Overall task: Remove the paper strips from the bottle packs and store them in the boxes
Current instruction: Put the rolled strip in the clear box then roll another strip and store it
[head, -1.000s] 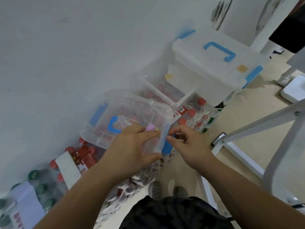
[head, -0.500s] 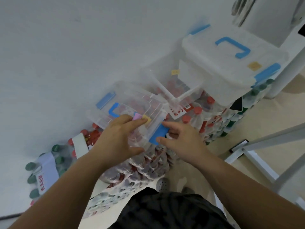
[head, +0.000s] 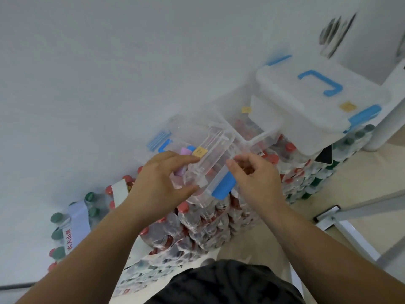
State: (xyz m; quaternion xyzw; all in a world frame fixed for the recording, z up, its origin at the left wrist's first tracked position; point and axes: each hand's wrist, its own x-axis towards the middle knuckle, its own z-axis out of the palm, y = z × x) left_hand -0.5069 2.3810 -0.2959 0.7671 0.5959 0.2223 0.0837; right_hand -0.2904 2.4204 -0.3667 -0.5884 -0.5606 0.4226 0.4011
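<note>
White wall [head: 109,73] fills the frame from 9 to 12 o'clock; beige floor [head: 361,183] at 3 o'clock; white metal frame legs [head: 350,233] at 4 o'clock, resting on the floor.

The clear lid [head: 210,156] has tilted up on edge between the hands (blue latch [head: 223,188] now swung toward the right hand [head: 256,178]).

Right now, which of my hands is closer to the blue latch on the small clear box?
The right hand. Its fingertips sit just above the blue latch, almost touching it. The left hand grips the small clear box itself, on the latch's other side.
</note>
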